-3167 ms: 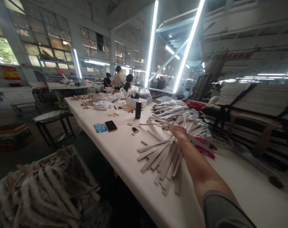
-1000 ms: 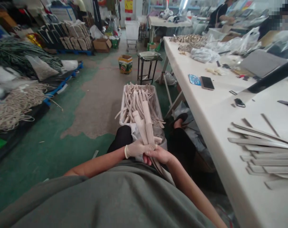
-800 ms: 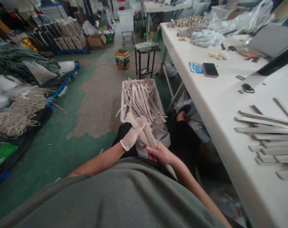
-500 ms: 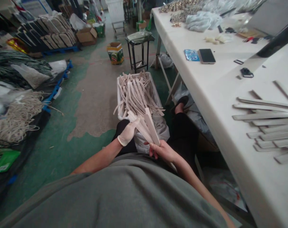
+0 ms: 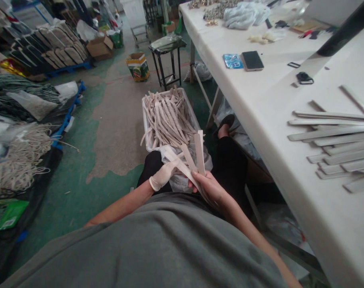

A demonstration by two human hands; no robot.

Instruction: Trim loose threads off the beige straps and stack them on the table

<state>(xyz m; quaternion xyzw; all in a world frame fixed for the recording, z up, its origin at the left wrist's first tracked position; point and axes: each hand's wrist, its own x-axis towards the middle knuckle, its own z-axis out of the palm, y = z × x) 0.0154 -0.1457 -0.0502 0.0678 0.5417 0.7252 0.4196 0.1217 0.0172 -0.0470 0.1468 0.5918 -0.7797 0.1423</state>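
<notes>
Over my lap, my right hand is closed round the lower part of several flat beige strips, which fan out upward from it. My left hand, in a pale glove, grips the leftmost strip of the fan near its upper end. Just beyond my hands stands a white bin filled with a tangle of similar beige strips. More flat strips lie loosely piled on the white table at the right.
The white table runs along my right, bearing a phone, a blue packet and a black buckle. A black stool and a carton stand beyond the bin. Rope bundles lie at left.
The strips in my right hand have spread apart into a wider fan, with one now upright at the right. The whole view has shifted slightly.
</notes>
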